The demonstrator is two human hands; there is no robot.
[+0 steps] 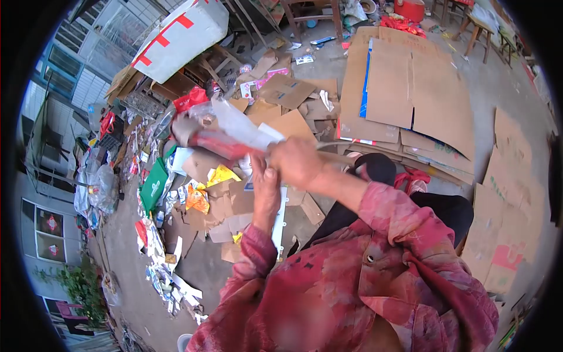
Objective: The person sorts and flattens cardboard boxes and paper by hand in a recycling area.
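Observation:
My right hand (pixel 296 164) is closed around one end of a white and red plastic bag (pixel 237 126), which stretches up and to the left and is blurred by motion. Just below it, my left hand (pixel 265 190) points upward, its thumb and fingers at the bag's lower edge; its grip is partly hidden by my right hand. The two hands touch or nearly touch. Beneath them lie flattened cardboard pieces (pixel 223 202) and a yellow and orange wrapper (pixel 197 198).
Stacked flat cardboard (pixel 419 88) lies at the upper right, with more cardboard (pixel 504 205) at the far right. A white foam box (pixel 187 44) with red tape stands at the upper left. A green bag (pixel 153 185) and paper scraps (pixel 167 281) litter the left floor.

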